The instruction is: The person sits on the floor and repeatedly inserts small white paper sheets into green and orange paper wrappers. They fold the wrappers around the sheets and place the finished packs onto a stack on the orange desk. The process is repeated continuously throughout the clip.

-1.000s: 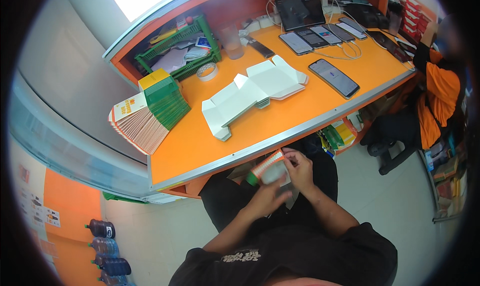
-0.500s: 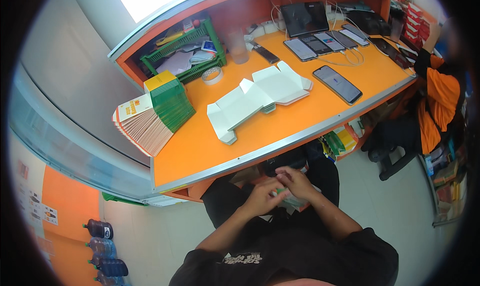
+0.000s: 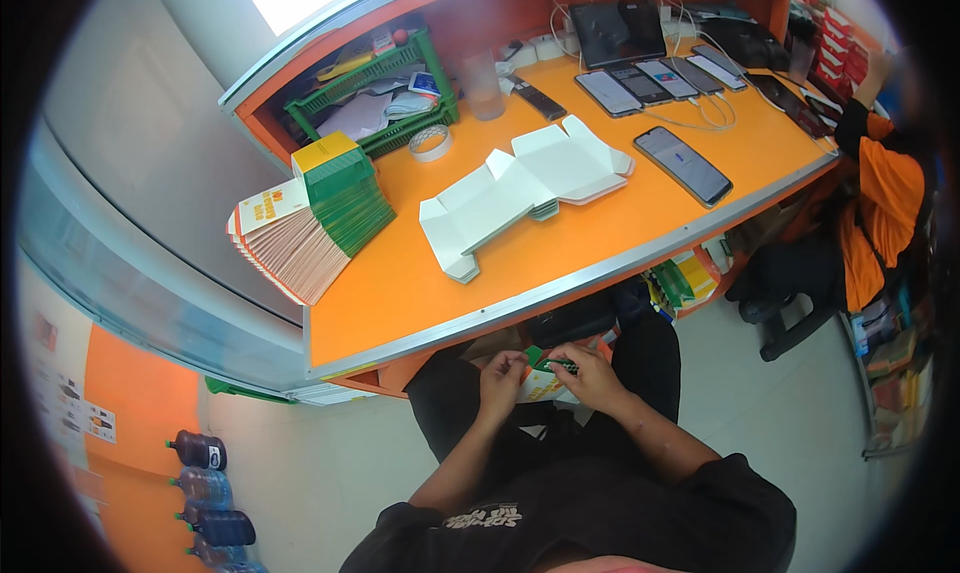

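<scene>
Two hands: both busy on one small carton (image 3: 540, 386), the fingers of each hand closed on it rather than released.
Carton: white with orange and yellow print and a green end; it sits over my lap (image 3: 650, 378), just below the metal edge (image 3: 500, 310) of the surface (image 3: 350, 328).
Folding so far: the carton looks partly shaped to me; its green end stands up between my fingers and, as I judge it, is not closed.
Unfolded cards: a layered pile of white cards (image 3: 530, 185) lies spread open on the surface, flaps out, none made up.
Fanned bundle: many green, yellow and white cartons (image 3: 350, 208) lean together at the surface's left end, apparently flat.
Left hand (image 3: 502, 375): pinches the carton's left side, thumb and fingertips near the green end.
Right hand (image 3: 590, 375): grips the green part from the right, fingers bent; I cannot tell exactly where the thumb presses.
Forearms: the left (image 3: 455, 465) slants up and rightward, the right (image 3: 665, 441) up and leftward, so my hands nearly meet.
Elbows: bent and set wide, beside my black shirt (image 3: 600, 503).
</scene>
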{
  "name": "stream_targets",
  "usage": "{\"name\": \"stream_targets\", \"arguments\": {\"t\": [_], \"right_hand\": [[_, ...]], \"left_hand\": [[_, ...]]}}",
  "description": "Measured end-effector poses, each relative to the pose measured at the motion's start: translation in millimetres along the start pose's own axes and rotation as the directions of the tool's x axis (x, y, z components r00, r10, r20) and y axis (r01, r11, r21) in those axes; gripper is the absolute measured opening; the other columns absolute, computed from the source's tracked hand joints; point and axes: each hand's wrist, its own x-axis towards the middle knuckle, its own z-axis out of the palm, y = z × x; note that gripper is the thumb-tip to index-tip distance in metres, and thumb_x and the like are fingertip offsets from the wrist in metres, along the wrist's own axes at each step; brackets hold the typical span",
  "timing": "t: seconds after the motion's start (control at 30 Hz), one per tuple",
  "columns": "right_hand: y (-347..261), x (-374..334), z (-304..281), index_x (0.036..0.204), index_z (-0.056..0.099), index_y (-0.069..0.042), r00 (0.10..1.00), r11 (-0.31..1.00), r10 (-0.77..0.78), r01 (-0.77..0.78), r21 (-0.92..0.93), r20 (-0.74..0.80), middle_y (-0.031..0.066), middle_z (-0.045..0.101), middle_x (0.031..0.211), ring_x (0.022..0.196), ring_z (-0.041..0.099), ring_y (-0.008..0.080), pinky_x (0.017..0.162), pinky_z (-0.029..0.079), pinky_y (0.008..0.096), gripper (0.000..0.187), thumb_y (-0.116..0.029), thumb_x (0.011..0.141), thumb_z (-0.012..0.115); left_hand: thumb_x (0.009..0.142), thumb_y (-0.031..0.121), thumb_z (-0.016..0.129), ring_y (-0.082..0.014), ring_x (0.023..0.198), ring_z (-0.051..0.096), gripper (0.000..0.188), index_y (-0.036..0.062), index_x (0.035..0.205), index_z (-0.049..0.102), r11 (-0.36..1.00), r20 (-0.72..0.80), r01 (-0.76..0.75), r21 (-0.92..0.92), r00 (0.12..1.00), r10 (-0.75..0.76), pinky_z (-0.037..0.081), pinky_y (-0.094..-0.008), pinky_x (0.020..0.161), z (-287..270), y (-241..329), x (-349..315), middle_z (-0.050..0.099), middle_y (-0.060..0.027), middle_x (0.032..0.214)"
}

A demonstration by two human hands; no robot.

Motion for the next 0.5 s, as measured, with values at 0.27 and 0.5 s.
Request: {"name": "stream_targets", "arguments": {"t": [0.27,0.5], "right_hand": [[0,-7,5,0.094,0.060,-0.003,0.996,0.983,-0.087,0.089,-0.163,0.020,0.0129,0.066,0.091,0.084,0.065,0.0322,0.075,0.051,0.0395,0.009,-0.009,0.087,0.063],[3,-10,3,0.091,0.060,-0.003,0.998,0.997,-0.068,0.068,-0.047,-0.006,0.0117,0.066,0.089,0.086,0.064,0.0324,0.079,0.049,0.0412,0.008,-0.009,0.087,0.063]], "left_hand": [[0.093,0.013,0.060,-0.0059,0.074,0.058,0.015,0.0003,0.096,0.067,0.973,0.262,0.107,0.204,0.952,-0.159,0.047,-0.0224,0.069,-14,7,0,0.065,-0.0019,0.081],[0.092,0.018,0.066,-0.0089,0.083,0.061,0.025,-0.0008,0.108,0.071,0.935,0.337,0.055,0.351,0.924,-0.181,0.048,-0.0233,0.077,-12,47,-4,0.070,-0.0042,0.093]]}}
